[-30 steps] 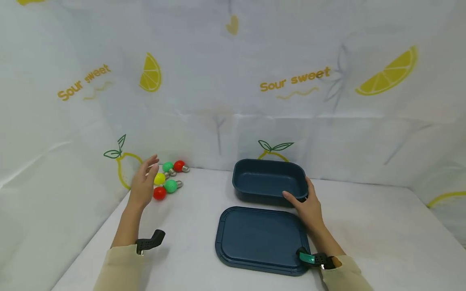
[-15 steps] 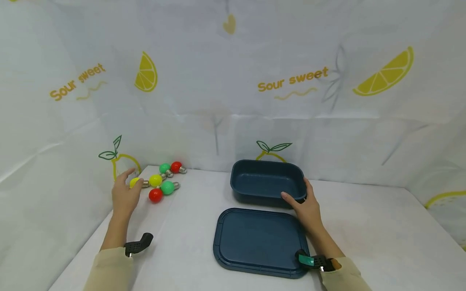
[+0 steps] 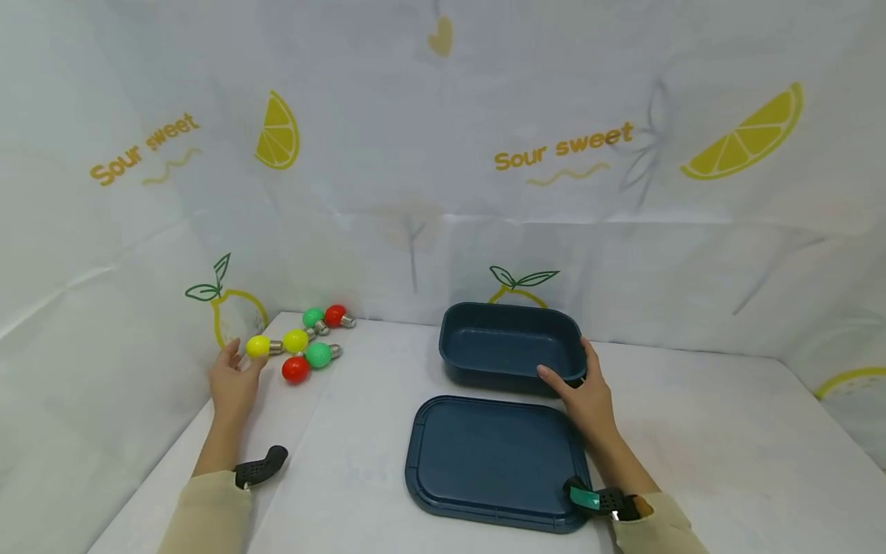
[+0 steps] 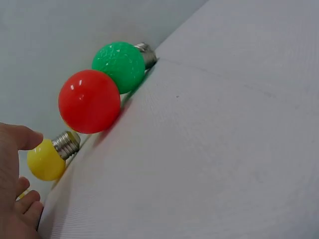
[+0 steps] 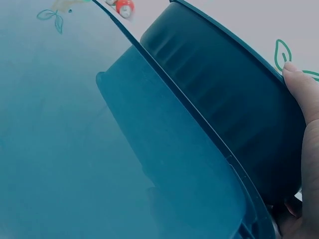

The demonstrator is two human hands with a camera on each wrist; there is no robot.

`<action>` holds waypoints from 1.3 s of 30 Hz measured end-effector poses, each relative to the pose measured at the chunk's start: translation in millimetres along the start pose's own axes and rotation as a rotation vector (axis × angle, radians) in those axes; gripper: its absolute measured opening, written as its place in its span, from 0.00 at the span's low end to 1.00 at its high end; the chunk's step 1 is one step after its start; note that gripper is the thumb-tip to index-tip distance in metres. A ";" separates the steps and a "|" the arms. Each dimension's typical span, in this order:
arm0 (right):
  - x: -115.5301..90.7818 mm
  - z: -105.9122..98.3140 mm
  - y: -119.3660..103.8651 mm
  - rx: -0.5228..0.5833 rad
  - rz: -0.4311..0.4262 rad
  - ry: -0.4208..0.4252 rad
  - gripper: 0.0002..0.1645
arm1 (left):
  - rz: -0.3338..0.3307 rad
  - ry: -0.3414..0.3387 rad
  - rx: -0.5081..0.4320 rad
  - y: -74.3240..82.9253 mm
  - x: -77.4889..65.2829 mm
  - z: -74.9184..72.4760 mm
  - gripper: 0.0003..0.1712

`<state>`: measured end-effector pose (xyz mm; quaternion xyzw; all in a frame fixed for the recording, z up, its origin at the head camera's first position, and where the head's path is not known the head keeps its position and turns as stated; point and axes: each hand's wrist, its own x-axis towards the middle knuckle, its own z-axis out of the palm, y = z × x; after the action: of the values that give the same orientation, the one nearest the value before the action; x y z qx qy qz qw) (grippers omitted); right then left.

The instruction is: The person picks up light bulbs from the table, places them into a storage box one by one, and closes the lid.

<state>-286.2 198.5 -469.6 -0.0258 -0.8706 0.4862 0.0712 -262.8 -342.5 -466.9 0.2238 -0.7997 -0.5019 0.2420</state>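
Our left hand (image 3: 233, 387), fingers apart, could roll the leftmost bulb (image 3: 258, 346) by pinching off-centre; our right hand (image 3: 588, 396) grips the box (image 3: 491, 377).

White backdrop (image 3: 388, 115), yellow heart (image 3: 441, 37) at twelve o'clock, lemon slice (image 3: 278, 132) near ten, "Sour sweet" lettering (image 3: 145, 150) farther out at ten, lemon wedge (image 3: 744, 137) at two, leafy outline (image 3: 238, 317) at nine, white surface (image 3: 346, 477) spreading around six.

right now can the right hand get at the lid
Probably yes, though the right hand grips the box and would likely need to let go first. The lid lies just nearer the person, with nothing set on it.
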 end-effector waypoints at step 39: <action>1.3 0.9 1.4 0.006 -0.015 0.011 0.64 | 0.066 -0.052 0.297 -4.5 2.7 11.5 0.34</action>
<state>-287.7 198.7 -471.1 -0.0220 -0.8690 0.4880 0.0795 -271.4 -337.9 -474.9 0.2177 -0.8779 -0.3756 0.2020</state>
